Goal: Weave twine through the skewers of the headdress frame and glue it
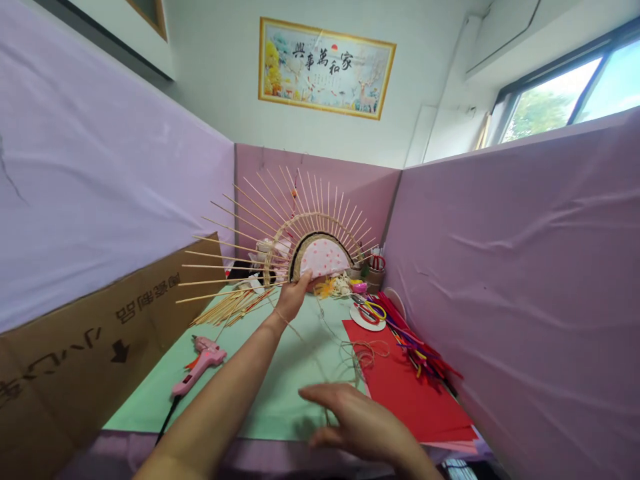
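Observation:
My left hand (295, 293) grips the lower edge of a half-round craft piece (327, 259), thumb on its front. This piece has a pink dotted centre, a dark and straw-coloured rim, and thin wooden sticks (225, 263) fanning outward through a woven twine arc (313, 219). Loose twine (367, 353) hangs from it across my left wrist and lies coiled on the table. Lower down, my right hand (357, 420) hovers over the front of the table, thumb and fingers apart. A strand of twine runs close by its fingers; I see no grip on it.
On the green tabletop (280, 360) lie a pink glue gun (200, 367) and loose sticks (233, 303) at left. Red sheets (405, 380), scissors (370, 308), and coloured pipe cleaners (415, 340) lie at right. A cardboard panel (150, 313) and pink partition (510, 267) flank the table.

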Available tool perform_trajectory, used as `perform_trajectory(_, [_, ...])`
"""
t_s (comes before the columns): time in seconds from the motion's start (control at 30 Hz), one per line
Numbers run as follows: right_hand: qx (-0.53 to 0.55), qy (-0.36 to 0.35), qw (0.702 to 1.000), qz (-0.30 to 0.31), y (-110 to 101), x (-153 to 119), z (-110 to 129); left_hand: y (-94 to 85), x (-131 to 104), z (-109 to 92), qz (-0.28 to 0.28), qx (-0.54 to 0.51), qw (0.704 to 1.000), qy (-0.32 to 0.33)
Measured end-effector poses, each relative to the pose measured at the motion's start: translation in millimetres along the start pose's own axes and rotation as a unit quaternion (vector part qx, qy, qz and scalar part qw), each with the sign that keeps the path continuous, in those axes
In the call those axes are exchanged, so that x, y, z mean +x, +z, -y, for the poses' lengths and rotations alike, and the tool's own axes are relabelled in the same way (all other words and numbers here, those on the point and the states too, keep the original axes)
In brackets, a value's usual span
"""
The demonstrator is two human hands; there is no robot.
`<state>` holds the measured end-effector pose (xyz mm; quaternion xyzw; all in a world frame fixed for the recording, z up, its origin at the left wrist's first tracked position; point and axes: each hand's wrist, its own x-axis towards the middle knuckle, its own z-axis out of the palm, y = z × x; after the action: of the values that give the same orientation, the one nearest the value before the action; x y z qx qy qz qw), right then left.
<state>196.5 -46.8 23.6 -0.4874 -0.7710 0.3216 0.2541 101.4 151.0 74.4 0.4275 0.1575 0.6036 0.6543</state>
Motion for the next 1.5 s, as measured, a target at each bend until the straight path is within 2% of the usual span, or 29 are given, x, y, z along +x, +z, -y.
perform_trajectory(0.03, [0.054,0.000,0.997,0.064,-11,-13,2,-1.6,-1,-2,0.009,-0.007,1.000,0.014])
perform_trajectory(0.07, [0.123,0.000,0.989,0.079,-23,-19,1,-2.7,-2,-4,0.022,-0.015,0.999,0.023])
perform_trajectory(0.1, [0.195,-0.003,0.980,0.052,-36,-19,-4,-3.5,-3,-6,0.038,-0.022,0.999,0.025])
perform_trajectory(0.13, [0.243,-0.010,0.969,-0.031,-48,-13,-11,-3.9,-5,-7,0.053,-0.032,0.998,0.017])
perform_trajectory(0.17, [0.265,-0.020,0.954,-0.143,-58,-2,-21,-4.0,-6,-7,0.063,-0.040,0.997,0.006])
perform_trajectory(0.2, [0.283,-0.021,0.927,-0.247,-66,14,-32,-3.8,-8,-7,0.071,-0.047,0.996,-0.006])
perform_trajectory(0.23, [0.310,-0.026,0.893,-0.325,-72,31,-43,-3.4,-11,-5,0.079,-0.053,0.995,-0.017])
perform_trajectory(0.27, [0.352,-0.035,0.860,-0.367,-76,50,-54,-2.8,-13,-3,0.087,-0.059,0.994,-0.025])
perform_trajectory(0.33, [0.459,-0.064,0.802,-0.377,-80,83,-72,-1.5,-19,3,0.108,-0.070,0.991,-0.038])
perform_trajectory(0.4, [0.528,-0.080,0.763,-0.364,-81,106,-82,-0.4,-24,11,0.125,-0.071,0.988,-0.059])
perform_trajectory(0.57, [0.587,-0.073,0.733,-0.337,-80,122,-96,-6.6,-25,33,0.133,-0.070,0.983,-0.109])
perform_trajectory(0.63, [0.606,-0.068,0.714,-0.344,-79,123,-104,-20.2,-25,39,0.139,-0.061,0.980,-0.130])
perform_trajectory(0.7, [0.623,-0.064,0.692,-0.360,-78,124,-114,-42.6,-29,42,0.142,-0.049,0.973,-0.174])
perform_trajectory(0.77, [0.635,-0.057,0.673,-0.375,-75,124,-121,-69.7,-35,43,0.103,-0.047,0.969,-0.219])
perform_trajectory(0.87, [0.647,-0.041,0.659,-0.380,-73,125,-126,-103.9,-45,38,-0.044,-0.037,0.975,-0.217])
perform_trajectory(0.93, [0.643,-0.042,0.661,-0.385,-71,125,-126,-114.7,-51,31,-0.104,-0.051,0.977,-0.180])
perform_trajectory(0.97, [0.638,-0.046,0.664,-0.387,-71,125,-127,-116.3,-54,27,-0.110,-0.067,0.979,-0.159])
perform_trajectory(1.03, [0.629,-0.053,0.670,-0.391,-70,125,-128,-114.0,-58,20,-0.080,-0.098,0.984,-0.128])
perform_trajectory(1.1, [0.621,-0.053,0.677,-0.390,-68,125,-130,-108.4,-62,16,-0.040,-0.108,0.986,-0.119])
perform_trajectory(1.17, [0.614,-0.050,0.684,-0.390,-67,125,-132,-103.2,-66,15,-0.033,-0.094,0.988,-0.121])
perform_trajectory(1.3, [0.608,-0.037,0.682,-0.404,-64,125,-134,-98.7,-68,21,-0.077,-0.059,0.989,-0.115])
perform_trajectory(1.4, [0.602,-0.036,0.684,-0.410,-61,126,-133,-99.1,-66,27,-0.102,-0.052,0.990,-0.079])
perform_trajectory(1.5, [0.600,-0.042,0.686,-0.409,-57,127,-130,-100.9,-63,31,-0.151,-0.037,0.986,-0.052])
